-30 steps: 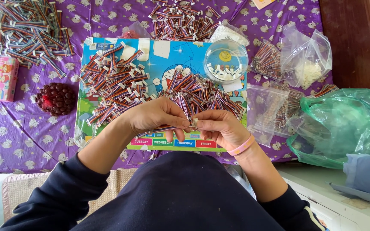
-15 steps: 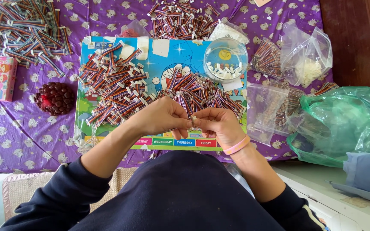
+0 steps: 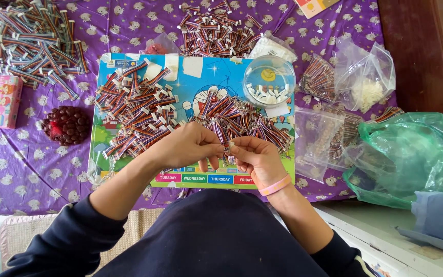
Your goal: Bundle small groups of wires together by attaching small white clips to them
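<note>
Your left hand (image 3: 188, 146) and right hand (image 3: 256, 160) pinch one ribbon cable (image 3: 230, 147) between pressed fingers; cable piles (image 3: 139, 110) crowd the far board, clear bowl (image 3: 268, 79) far right.

Bright, even daylight; shadows are soft and faint. Mild glare sits on the clear round lid (image 3: 268, 77) beyond the fingers (image 3: 220, 150). Focus sharp throughout; edges bend slightly.

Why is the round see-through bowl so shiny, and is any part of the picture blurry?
Head view: daylight glints off the clear bowl and the plastic bags, giving pale glare. The wire bundles on the blue board look sharp. The left hand and right hand are slightly soft, so the small piece pinched between them is hard to make out.
</note>
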